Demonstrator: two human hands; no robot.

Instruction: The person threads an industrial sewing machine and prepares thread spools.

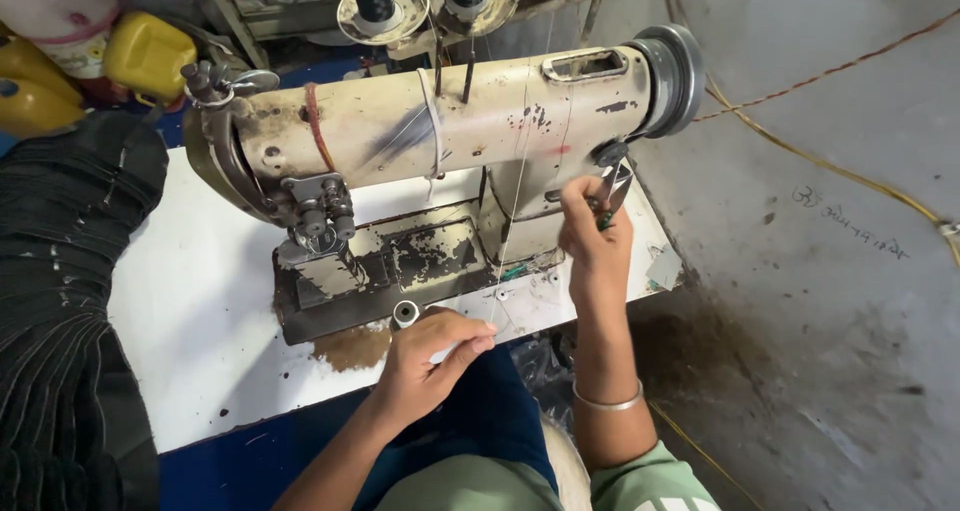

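The fingers of the right hand [592, 233] are curled shut around a small pair of thread snips [612, 193], green-handled, blades pointing up toward the sewing machine's right end, just beside a dark knob [608, 154] under the handwheel [672, 79]. A pale thread [518, 181] runs down the machine's front from above, and the snips sit close to it, apparently so the blades can meet it.

The left hand [432, 356] has its thumb and forefinger pinched together at the table edge, seemingly holding the thread's lower end taut; the strand itself is too fine to confirm there. Just beside its knuckles stands a small metal bobbin [405, 313].

The sewing machine [440, 121] is cream, heavily chipped and oil-stained, on a white table [190, 321]. Black pleated fabric [60, 301] lies piled at the left; yellow jugs [148, 56] stand behind.
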